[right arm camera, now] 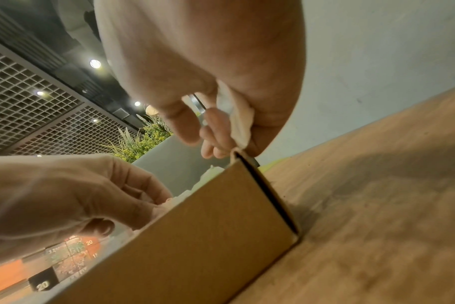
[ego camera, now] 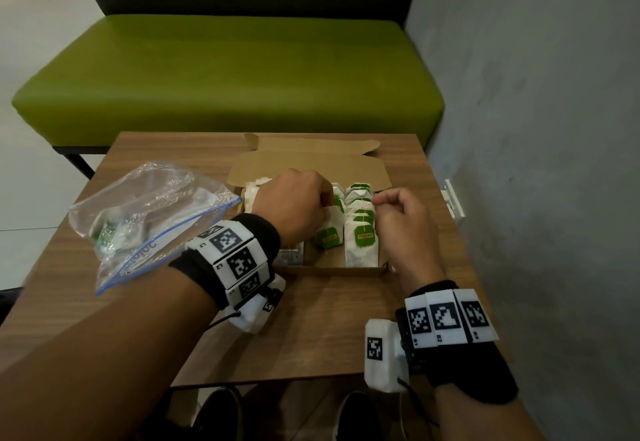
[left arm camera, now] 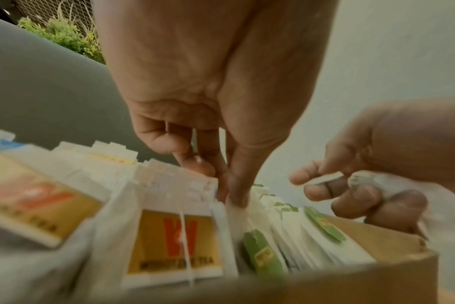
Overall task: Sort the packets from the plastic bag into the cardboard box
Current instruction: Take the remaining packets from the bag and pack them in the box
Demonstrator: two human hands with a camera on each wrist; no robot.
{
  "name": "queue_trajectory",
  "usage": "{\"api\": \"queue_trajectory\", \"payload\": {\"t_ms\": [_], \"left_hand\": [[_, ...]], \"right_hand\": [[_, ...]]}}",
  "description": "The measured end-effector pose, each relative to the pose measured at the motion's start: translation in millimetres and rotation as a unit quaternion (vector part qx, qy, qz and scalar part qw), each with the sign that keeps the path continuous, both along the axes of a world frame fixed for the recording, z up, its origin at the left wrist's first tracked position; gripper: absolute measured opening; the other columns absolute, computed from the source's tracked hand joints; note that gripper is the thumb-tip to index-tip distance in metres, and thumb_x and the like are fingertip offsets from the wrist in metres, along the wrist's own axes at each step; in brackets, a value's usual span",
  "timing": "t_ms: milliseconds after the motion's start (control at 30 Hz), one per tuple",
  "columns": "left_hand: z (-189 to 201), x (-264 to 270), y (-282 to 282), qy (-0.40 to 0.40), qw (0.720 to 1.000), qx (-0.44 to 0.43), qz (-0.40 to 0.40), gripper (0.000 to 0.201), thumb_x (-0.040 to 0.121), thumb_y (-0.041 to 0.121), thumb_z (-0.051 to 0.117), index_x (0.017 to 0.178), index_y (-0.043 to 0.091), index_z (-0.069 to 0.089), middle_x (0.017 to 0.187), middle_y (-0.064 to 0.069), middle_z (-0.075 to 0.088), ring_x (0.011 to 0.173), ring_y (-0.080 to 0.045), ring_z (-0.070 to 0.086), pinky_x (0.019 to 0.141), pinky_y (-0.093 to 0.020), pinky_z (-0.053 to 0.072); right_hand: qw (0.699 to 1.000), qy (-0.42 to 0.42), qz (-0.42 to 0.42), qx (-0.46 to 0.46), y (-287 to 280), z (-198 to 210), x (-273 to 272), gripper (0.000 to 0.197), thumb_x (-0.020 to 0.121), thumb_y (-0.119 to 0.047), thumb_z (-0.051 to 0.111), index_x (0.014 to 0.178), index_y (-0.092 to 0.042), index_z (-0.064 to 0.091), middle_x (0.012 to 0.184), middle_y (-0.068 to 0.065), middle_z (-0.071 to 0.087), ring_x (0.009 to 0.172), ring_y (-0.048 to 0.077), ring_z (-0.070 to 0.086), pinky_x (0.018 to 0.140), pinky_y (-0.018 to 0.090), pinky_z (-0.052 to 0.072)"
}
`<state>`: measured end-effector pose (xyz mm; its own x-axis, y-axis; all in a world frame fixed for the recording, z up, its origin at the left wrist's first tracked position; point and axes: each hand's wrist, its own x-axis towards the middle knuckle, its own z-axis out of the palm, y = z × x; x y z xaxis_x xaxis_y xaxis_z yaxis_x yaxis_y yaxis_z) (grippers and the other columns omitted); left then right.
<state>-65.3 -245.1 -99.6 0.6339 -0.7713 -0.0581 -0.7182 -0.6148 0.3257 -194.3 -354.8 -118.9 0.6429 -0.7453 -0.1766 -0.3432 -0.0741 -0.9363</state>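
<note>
An open cardboard box (ego camera: 332,271) sits mid-table, packed with rows of white packets. My left hand (ego camera: 325,203) is over the box and pinches the top of a white packet with a green tag (ego camera: 330,233), which stands tilted in the middle row. In the left wrist view the thumb and fingers of that left hand (left arm camera: 231,197) meet on the packet's upper edge, beside packets with yellow and red labels (left arm camera: 174,246). My right hand (ego camera: 377,200) hovers at the box's right wall with curled fingers around a white packet (right arm camera: 237,123) in its palm. The clear plastic bag (ego camera: 156,212) lies to the left.
The wooden table (ego camera: 311,319) has bare surface in front of the box. A green bench (ego camera: 225,70) stands behind the table, and a grey wall (ego camera: 536,129) runs close along the right. A few packets (ego camera: 110,233) show inside the plastic bag.
</note>
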Motion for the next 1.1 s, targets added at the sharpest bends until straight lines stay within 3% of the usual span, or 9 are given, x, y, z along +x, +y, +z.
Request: {"api": "queue_trajectory", "payload": {"t_ms": [167,300,400,567,667,767,833,967,1100], "left_hand": [[-2.4,0.9,-2.5,-0.017,0.999,-0.036,-0.002,0.023,0.090,0.035,0.065,0.109,0.022,0.065,0.103,0.002,0.067,0.090,-0.017,0.061,0.075,-0.033,0.054],[5.1,-0.4,7.0,-0.023,0.993,-0.115,-0.012,0.027,0.093,0.045,0.059,0.107,0.022,0.066,0.095,0.006,0.065,0.080,-0.009,0.057,0.063,-0.023,0.041],[16.6,-5.0,20.3,0.083,0.986,-0.143,-0.014,0.029,0.093,0.051,0.057,0.103,0.025,0.068,0.087,0.011,0.069,0.075,-0.002,0.062,0.060,-0.020,0.045],[18.6,-13.7,34.9,0.276,0.944,-0.180,0.011,0.031,0.085,0.034,0.074,0.109,0.020,0.060,0.081,-0.002,0.074,0.064,-0.008,0.064,0.058,-0.027,0.051],[18.8,-9.2,39.7,0.335,0.915,-0.220,0.044,0.026,0.084,0.016,0.077,0.104,0.016,0.061,0.076,-0.008,0.071,0.063,-0.010,0.061,0.057,-0.025,0.047],[19.5,-1.8,43.4,0.285,0.924,-0.250,0.056,0.013,0.085,0.018,0.076,0.094,0.016,0.068,0.075,-0.001,0.071,0.066,-0.011,0.064,0.061,-0.027,0.050],[18.5,2.9,43.8,0.218,0.943,-0.248,0.044,0.006,0.086,0.024,0.075,0.089,0.019,0.073,0.076,0.002,0.072,0.071,-0.013,0.066,0.066,-0.030,0.053],[14.8,3.8,39.0,0.090,0.987,-0.130,-0.031,0.008,0.090,0.030,0.070,0.092,0.025,0.076,0.079,0.012,0.071,0.067,-0.002,0.059,0.063,-0.024,0.043],[6.7,-0.6,28.7,0.050,0.996,-0.033,-0.068,0.011,0.090,0.031,0.068,0.097,0.027,0.076,0.089,0.008,0.068,0.083,-0.014,0.062,0.073,-0.032,0.051]], "right_hand": [[0.989,-0.096,0.013,0.113,0.9,6.2,3.3,0.042,0.081,0.012,0.036,0.097,-0.022,0.056,0.099,0.000,0.056,0.073,0.015,0.051,0.054,0.029,0.041],[0.961,-0.171,0.030,0.214,3.2,12.5,3.2,0.048,0.085,0.024,0.037,0.101,-0.018,0.053,0.093,0.004,0.051,0.071,0.011,0.059,0.071,0.029,0.054],[0.932,-0.229,0.041,0.278,8.0,17.8,5.4,0.040,0.092,0.021,0.043,0.106,-0.015,0.051,0.105,0.012,0.052,0.096,0.019,0.070,0.087,0.037,0.060],[0.887,-0.299,0.042,0.350,20.9,22.9,10.6,0.030,0.096,0.018,0.041,0.101,-0.011,0.048,0.109,0.013,0.057,0.106,0.023,0.071,0.078,0.035,0.063],[0.921,-0.261,0.050,0.284,23.2,20.3,10.6,0.026,0.095,0.013,0.052,0.101,-0.013,0.051,0.107,0.010,0.060,0.101,0.023,0.070,0.076,0.032,0.062],[0.987,-0.131,0.069,0.069,19.8,14.3,8.3,0.023,0.092,-0.001,0.066,0.103,-0.019,0.058,0.104,0.003,0.065,0.092,0.017,0.068,0.064,0.019,0.055],[0.994,-0.072,0.074,-0.043,16.8,9.0,7.2,0.018,0.089,-0.010,0.071,0.101,-0.021,0.063,0.100,-0.001,0.067,0.090,0.012,0.066,0.066,0.019,0.052],[0.996,-0.056,-0.029,-0.058,8.6,1.1,5.2,0.009,0.090,-0.016,0.069,0.089,-0.026,0.067,0.093,-0.006,0.069,0.091,0.012,0.065,0.083,0.038,0.058],[0.998,-0.029,-0.031,-0.056,6.0,-1.3,3.0,0.009,0.092,-0.017,0.067,0.089,-0.025,0.067,0.091,-0.007,0.068,0.092,0.013,0.066,0.085,0.039,0.059]]}}
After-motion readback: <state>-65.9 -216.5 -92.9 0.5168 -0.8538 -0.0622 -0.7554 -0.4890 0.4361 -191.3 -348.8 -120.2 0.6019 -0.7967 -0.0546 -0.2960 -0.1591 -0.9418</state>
